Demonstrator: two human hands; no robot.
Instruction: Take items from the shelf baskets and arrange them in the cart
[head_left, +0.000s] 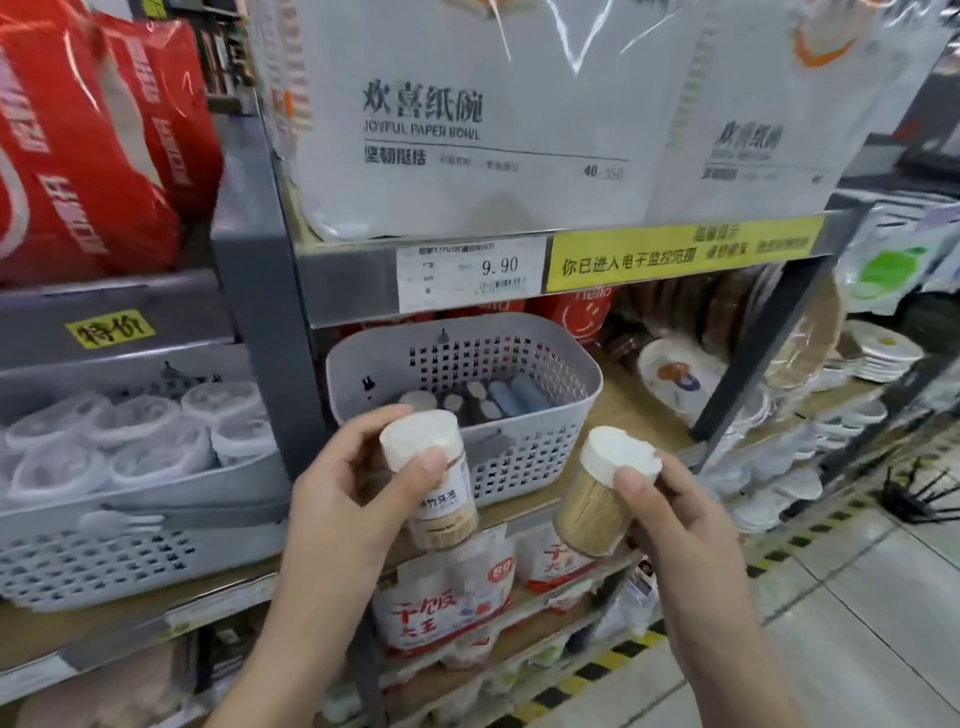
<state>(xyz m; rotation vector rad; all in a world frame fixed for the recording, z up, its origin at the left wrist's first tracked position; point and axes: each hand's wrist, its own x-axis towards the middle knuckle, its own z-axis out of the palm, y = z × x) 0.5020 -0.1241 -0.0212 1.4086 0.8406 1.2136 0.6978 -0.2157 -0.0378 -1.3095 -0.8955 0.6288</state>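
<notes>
My left hand (353, 493) grips a clear toothpick jar (441, 493) with a white lid and a printed label. My right hand (680, 514) grips a second toothpick jar (592, 512), its white lid tilted toward me. Both jars are held in front of the shelf, just below a grey perforated basket (524, 457). Inside that basket lie several more small containers (488, 400), some with white lids, some blue. The cart is not in view.
A larger grey basket (104, 566) of wrapped plastic cups sits on the left shelf. Paper bowl packs (467, 119) stand above; paper plates (680, 379) lie to the right. Red-and-white packs (441, 608) fill the shelf below. A striped line (597, 670) marks the tiled floor.
</notes>
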